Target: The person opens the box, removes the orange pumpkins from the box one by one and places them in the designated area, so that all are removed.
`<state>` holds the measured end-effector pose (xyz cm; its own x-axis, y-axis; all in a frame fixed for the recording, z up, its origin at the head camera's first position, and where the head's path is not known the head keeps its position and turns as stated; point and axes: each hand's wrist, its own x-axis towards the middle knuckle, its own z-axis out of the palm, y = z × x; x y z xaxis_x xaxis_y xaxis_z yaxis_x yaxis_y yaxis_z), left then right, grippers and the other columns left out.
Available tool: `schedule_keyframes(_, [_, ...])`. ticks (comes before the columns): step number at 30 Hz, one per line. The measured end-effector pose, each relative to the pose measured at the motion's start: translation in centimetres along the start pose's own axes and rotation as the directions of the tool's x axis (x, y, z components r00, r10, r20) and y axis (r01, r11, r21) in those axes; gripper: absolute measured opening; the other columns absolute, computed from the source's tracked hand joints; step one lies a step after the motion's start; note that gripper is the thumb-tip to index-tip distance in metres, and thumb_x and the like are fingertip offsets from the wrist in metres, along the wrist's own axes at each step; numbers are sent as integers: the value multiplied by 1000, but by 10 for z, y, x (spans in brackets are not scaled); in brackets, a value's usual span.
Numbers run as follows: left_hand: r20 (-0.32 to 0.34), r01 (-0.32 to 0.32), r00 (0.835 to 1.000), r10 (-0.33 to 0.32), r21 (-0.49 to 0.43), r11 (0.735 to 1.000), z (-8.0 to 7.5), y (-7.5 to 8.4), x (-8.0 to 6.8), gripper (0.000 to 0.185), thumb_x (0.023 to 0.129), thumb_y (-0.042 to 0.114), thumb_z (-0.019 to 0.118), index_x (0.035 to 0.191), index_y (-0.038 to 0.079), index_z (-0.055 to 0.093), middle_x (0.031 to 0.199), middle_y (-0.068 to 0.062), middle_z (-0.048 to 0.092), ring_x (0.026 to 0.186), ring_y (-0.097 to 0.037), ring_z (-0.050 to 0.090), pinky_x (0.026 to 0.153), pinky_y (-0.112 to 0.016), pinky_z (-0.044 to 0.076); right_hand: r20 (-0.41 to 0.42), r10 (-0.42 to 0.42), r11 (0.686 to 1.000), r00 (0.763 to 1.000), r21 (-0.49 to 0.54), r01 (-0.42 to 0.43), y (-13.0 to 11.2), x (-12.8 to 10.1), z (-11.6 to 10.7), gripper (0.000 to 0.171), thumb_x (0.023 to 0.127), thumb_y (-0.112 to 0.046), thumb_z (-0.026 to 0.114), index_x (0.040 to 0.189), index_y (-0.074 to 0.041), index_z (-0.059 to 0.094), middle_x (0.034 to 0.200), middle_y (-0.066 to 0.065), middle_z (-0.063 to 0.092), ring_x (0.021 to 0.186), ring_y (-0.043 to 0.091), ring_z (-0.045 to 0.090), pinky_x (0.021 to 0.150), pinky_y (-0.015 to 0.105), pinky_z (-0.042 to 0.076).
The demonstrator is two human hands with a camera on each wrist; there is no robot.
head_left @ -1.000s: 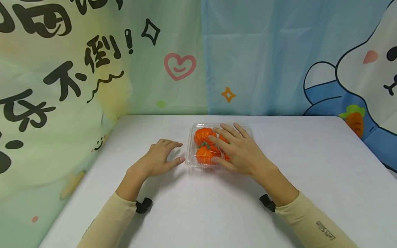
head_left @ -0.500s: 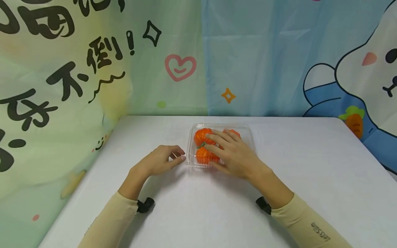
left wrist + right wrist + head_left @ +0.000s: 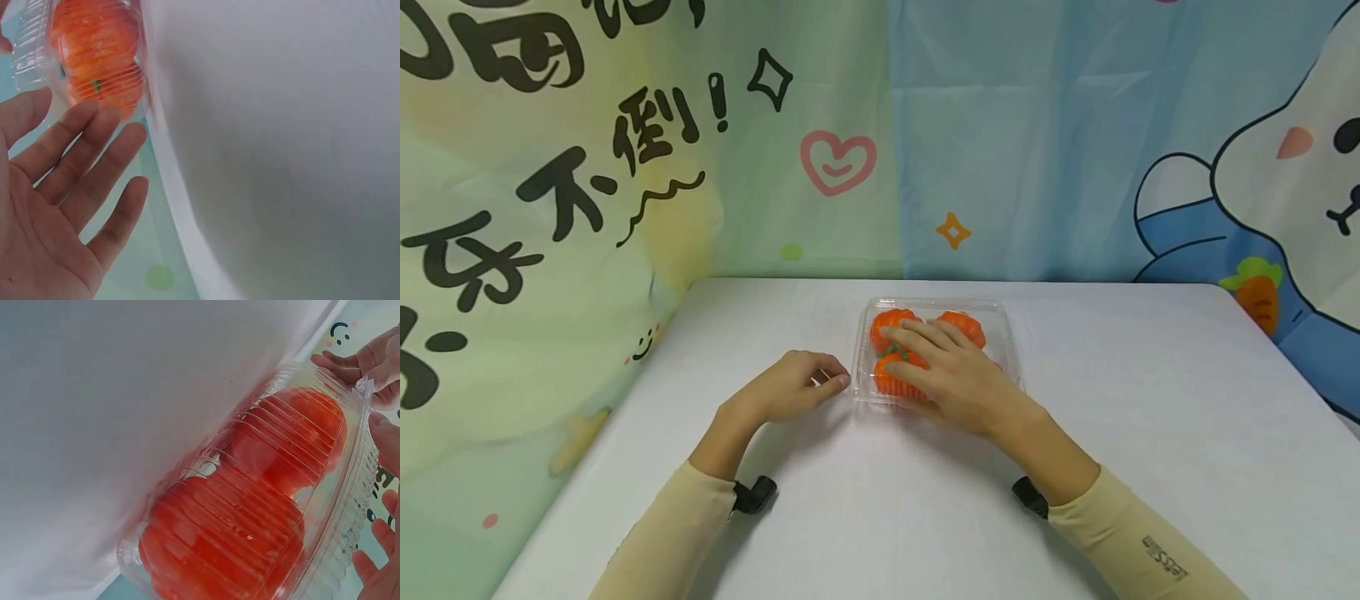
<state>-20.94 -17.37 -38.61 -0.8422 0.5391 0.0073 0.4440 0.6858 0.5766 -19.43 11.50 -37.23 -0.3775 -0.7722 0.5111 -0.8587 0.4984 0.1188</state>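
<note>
A clear plastic box [image 3: 1002,333] with a ribbed side sits near the back of the table, holding several orange toy pumpkins [image 3: 966,326] with green stems. My right hand [image 3: 958,379] lies over the lid, fingers spread, and hides part of the pumpkins at the front right. At the box's left front corner is my left hand [image 3: 793,389], thumb and fingertips at the rim. In the left wrist view, that hand's fingers [image 3: 112,162] are fairly straight, with their tips by the box wall. Whether they press on it cannot be told.
White cloth covers the table [image 3: 880,517]. A printed curtain [image 3: 1030,150] hangs behind it and along its left side. Dark wrist cameras [image 3: 754,495] sit under both sleeves.
My right hand has slid left and toward me over the lid, uncovering the back right pumpkin. My left thumb and fingers have drawn closer together at the box's corner. The box stays about in place.
</note>
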Motion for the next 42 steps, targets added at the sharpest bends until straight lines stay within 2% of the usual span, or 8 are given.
schedule_keyframes(4, [-2, -15, 1000, 15, -25, 1000, 1, -1, 1, 20, 103, 24, 60, 110, 13, 75, 100, 4, 75, 90, -11, 69, 85, -34, 56, -11, -31, 999, 999, -13, 31, -2, 3, 1, 28, 87, -30, 84, 110, -19, 72, 143, 7, 54, 135, 33, 48, 107, 52, 41])
schedule_keyframes(12, [5, -29, 1000, 30, -130, 991, 3, -1, 2, 18, 102, 15, 58, 105, 8, 74, 95, -1, 75, 89, -14, 69, 85, -32, 54, -32, -50, 998, 998, -41, 48, -8, 4, 4, 32, 81, -21, 89, 108, -20, 71, 136, 6, 56, 117, 31, 53, 93, 48, 45])
schedule_keyframes(18, [63, -13, 998, 31, -261, 965, 5, -2, 2, 21, 103, 6, 51, 108, -2, 69, 95, -9, 74, 93, -27, 72, 86, -32, 54, -46, -80, 995, 996, -58, 77, -11, 5, 8, 22, 85, -19, 85, 103, -22, 73, 128, 4, 63, 106, 27, 56, 87, 40, 48])
schedule_keyframes(24, [119, 3, 992, 37, -325, 946, 7, -6, 2, 23, 106, 11, 50, 110, -4, 67, 98, -15, 74, 96, -29, 72, 85, -34, 56, -62, -153, 986, 986, -75, 149, -16, 12, 10, 15, 86, -15, 84, 97, -17, 74, 120, 3, 67, 95, 21, 60, 84, 27, 53])
schedule_keyframes(34, [163, 52, 986, 13, -387, 920, 5, -3, 4, 24, 107, 15, 51, 107, -2, 68, 97, -13, 74, 97, -30, 71, 86, -40, 57, -13, -149, 982, 989, -119, 146, -21, 15, 10, 13, 88, -5, 80, 91, -15, 73, 101, -2, 63, 86, 16, 55, 75, 21, 50])
schedule_keyframes(42, [202, 93, 979, -7, -418, 904, 7, -3, 5, 23, 106, 14, 51, 109, -3, 67, 100, -13, 74, 99, -28, 70, 88, -42, 58, 90, -136, 981, 987, -130, 147, -27, 17, 10, 16, 85, -3, 80, 85, -16, 70, 79, -6, 59, 78, 13, 52, 68, 22, 48])
